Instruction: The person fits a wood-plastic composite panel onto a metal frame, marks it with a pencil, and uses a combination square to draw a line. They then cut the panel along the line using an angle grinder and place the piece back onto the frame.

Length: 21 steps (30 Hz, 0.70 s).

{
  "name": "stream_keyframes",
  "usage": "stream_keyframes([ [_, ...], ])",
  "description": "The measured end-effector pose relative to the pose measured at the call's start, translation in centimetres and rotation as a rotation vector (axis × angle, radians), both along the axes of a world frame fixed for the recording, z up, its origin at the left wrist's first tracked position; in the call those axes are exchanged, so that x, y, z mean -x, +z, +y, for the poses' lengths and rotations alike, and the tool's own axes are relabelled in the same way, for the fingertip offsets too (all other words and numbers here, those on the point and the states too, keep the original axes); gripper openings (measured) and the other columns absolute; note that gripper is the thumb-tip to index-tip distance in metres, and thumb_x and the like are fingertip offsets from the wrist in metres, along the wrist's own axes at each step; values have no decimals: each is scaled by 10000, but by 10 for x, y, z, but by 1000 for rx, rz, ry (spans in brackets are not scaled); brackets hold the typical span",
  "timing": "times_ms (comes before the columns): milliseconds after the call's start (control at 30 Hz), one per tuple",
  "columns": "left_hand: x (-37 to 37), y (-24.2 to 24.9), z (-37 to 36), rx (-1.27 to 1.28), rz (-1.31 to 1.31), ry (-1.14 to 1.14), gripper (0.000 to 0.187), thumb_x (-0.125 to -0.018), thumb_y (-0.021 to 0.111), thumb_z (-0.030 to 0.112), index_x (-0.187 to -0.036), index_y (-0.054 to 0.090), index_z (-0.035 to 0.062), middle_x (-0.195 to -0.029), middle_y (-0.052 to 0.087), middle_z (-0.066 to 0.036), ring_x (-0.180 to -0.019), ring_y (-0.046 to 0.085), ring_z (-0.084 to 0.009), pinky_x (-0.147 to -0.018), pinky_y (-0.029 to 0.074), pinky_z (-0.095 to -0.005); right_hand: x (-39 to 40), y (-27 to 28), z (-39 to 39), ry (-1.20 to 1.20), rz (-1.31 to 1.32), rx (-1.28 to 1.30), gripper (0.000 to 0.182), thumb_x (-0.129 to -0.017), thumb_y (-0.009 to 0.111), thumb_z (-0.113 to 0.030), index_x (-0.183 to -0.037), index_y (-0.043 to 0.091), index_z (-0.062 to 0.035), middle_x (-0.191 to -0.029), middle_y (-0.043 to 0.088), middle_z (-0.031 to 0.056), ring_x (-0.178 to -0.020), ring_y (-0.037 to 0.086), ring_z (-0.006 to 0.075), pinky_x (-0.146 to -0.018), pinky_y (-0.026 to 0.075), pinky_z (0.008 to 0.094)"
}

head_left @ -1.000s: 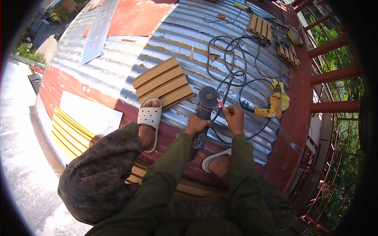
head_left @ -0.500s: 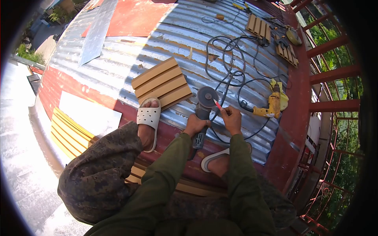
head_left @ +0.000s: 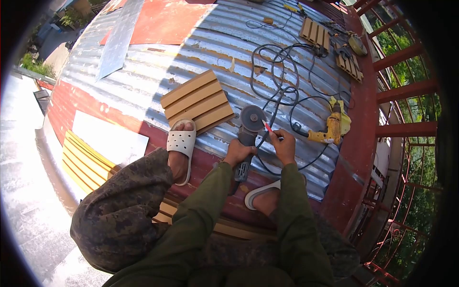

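Observation:
My left hand (head_left: 239,152) is wrapped round the body of a grey angle grinder (head_left: 247,137), which points away from me. The grinder's dark disc (head_left: 249,114) faces up. Pinched between the fingers of my right hand (head_left: 284,145) is a slim red pencil (head_left: 268,127) with a pale tip, held right at the disc's right edge. Just beyond my left foot, a grooved tan panel (head_left: 198,100) lies on the corrugated metal sheet (head_left: 229,71), its near edge under my sandal (head_left: 180,142).
A yellow drill (head_left: 330,128) lies to the right, near the red frame edge (head_left: 358,143). Black cable (head_left: 253,71) loops over the metal beyond the grinder. Small grooved pieces (head_left: 314,34) lie farther back. More grooved panels (head_left: 86,162) are at the left.
My right hand and the pencil have shifted slightly to the right, and the pencil stands a little steeper. The grinder stays in nearly the same place.

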<state>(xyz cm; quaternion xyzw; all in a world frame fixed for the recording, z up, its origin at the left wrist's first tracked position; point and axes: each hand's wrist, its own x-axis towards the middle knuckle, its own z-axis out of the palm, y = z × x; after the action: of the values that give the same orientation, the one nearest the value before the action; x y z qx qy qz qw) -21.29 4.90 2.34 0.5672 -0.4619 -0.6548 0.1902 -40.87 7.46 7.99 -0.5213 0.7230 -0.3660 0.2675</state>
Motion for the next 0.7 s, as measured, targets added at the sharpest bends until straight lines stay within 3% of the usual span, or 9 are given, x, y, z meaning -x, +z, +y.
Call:
stream_keyframes([
  [233,1,-3,-1,17,-4,-12,344,-629,832,189,-859,730,-46,-816,725,-133,-708,691,-221,-672,561,-358,-5,4,-1,21,71,13,244,-883,743,-219,-876,726,25,-755,706,153,-693,689,253,-660,510,370],
  [300,1,-2,1,12,33,11,325,-634,830,179,-849,730,-43,-807,723,-130,-703,687,-216,-663,558,-357,-7,7,-1,15,53,8,279,-887,743,-244,-869,732,34,-729,705,141,-674,687,221,-645,507,362],
  [533,1,4,0,-13,55,16,308,-636,827,167,-844,730,-39,-808,724,-123,-697,685,-208,-654,556,-353,-10,13,3,26,53,-1,270,-902,729,-240,-864,726,28,-721,711,137,-667,689,245,-644,509,369],
  [600,1,-1,0,-4,50,9,416,-593,844,285,-824,731,-42,-821,738,-184,-740,720,-268,-710,573,-379,-8,12,4,50,61,-8,297,-922,705,-272,-873,733,20,-718,707,143,-666,688,244,-645,509,370],
  [700,1,-5,0,-5,56,20,429,-583,844,293,-827,731,-41,-835,738,-188,-749,722,-275,-715,574,-382,2,13,2,112,68,-10,345,-949,670,-300,-822,705,18,-696,687,158,-650,678,245,-618,490,379],
])
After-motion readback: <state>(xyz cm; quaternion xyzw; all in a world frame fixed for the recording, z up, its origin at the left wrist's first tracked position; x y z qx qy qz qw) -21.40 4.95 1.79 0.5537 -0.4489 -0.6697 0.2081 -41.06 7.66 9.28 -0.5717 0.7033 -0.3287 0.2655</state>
